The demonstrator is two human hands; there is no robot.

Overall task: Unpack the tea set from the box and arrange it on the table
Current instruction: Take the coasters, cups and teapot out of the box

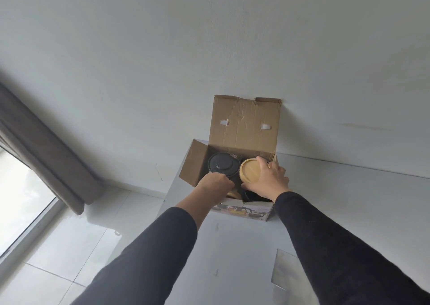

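While both hands are reaching into the open cardboard box (242,128), the task is looking to be only at its beginning. The box is standing on the white desk (232,246), against the wall, with its back flap raised and its left flap folded outward. Inside the box, at the right, the right hand (267,179) is gripping a round wooden coaster (250,171), with the fingers (261,162) curled over its far edge and the thumb at its near edge, so it is tilted up. At the left side of the box, the left hand (215,183) is bending down inside, just below a black round lid (222,164); its fingers are curled, but I cannot tell what they are holding, because the box wall is hiding them. More dark pieces and another wooden piece are lying deeper in the box, too hidden to name. No piece of the tea set is standing on the desk in front of the box, so I am judging that almost all unpacking and arranging is remaining.
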